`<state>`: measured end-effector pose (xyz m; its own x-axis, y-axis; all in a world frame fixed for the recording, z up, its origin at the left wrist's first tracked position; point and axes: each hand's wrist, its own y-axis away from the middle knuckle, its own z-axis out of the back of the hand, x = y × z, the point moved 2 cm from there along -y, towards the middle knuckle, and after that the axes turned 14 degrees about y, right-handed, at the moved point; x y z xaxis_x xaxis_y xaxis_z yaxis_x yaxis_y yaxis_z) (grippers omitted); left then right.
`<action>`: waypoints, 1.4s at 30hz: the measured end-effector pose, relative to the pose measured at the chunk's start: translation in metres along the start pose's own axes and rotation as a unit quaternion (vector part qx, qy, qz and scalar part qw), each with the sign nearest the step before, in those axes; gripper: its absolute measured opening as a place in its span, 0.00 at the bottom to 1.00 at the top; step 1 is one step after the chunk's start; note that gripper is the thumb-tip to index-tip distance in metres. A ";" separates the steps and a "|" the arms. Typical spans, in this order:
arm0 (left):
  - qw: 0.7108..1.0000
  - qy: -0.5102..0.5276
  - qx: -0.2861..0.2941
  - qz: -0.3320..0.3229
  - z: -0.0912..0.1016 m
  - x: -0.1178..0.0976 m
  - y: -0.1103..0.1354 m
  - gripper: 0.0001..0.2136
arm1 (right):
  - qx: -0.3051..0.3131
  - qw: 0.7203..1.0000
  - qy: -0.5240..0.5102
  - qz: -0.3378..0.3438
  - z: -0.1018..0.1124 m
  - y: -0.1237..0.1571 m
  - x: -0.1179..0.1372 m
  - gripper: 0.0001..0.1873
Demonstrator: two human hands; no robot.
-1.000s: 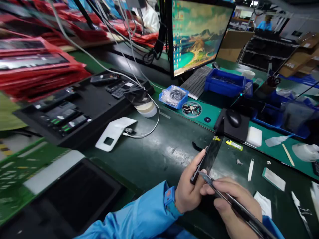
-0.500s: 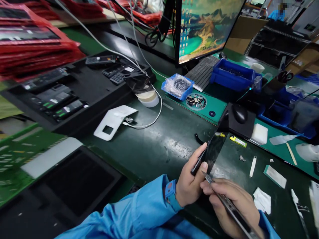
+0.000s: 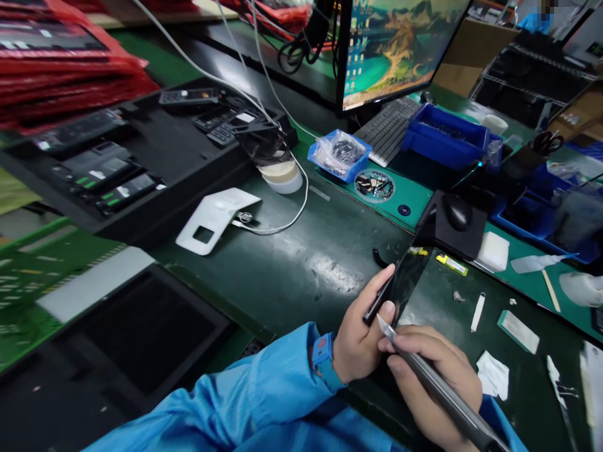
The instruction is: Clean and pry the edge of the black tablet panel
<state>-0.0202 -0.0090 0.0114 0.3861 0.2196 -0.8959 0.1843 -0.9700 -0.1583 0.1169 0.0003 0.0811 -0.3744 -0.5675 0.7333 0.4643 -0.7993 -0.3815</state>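
My left hand [image 3: 360, 336] grips the near end of a flat, dark, glossy panel [image 3: 409, 279], held tilted with its thin black edge towards the left. Its thumb lies along the panel's near corner. In my right hand [image 3: 433, 376] is a grey-handled craft knife [image 3: 455, 395], held like a pen. The knife's pointed blade lies beside my left thumb, close to the panel; whether it touches cannot be made out. My right fingers hide the panel's lower part.
Ahead lies a white plate with a square hole [image 3: 219, 216], next to a cable. A black tray [image 3: 164, 169] of handheld devices stands left. To the right are a yellow-labelled strip [image 3: 451, 263], an eraser-like block [image 3: 518, 331], crumpled white paper [image 3: 493, 375] and a mouse [image 3: 456, 212].
The knife's blade has shifted slightly left and up, closer to my left thumb. My left hand keeps its hold on the panel, and the whole view has shifted a little.
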 end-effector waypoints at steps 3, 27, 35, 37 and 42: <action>1.000 -0.001 0.001 -0.006 0.000 0.000 0.000 0.23 | 0.007 1.000 0.014 0.024 0.001 -0.002 -0.001 0.14; 1.000 -0.029 -0.005 0.003 0.005 -0.001 0.005 0.22 | -0.001 0.996 0.022 0.086 -0.002 -0.012 -0.002 0.08; 1.000 -0.018 -0.009 0.017 0.005 0.000 0.005 0.22 | -0.015 0.998 0.003 0.069 -0.005 -0.012 -0.004 0.08; 1.000 -0.021 -0.015 0.014 0.005 0.000 0.006 0.22 | -0.022 0.997 -0.001 0.070 -0.005 -0.012 -0.004 0.08; 0.999 -0.027 -0.020 0.005 0.004 -0.001 0.006 0.22 | -0.025 0.998 -0.001 0.066 -0.006 -0.011 -0.004 0.08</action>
<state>-0.0236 -0.0152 0.0097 0.3392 0.2025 -0.9187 0.2168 -0.9671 -0.1331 0.1083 0.0101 0.0791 -0.3108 -0.6672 0.6769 0.4684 -0.7272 -0.5018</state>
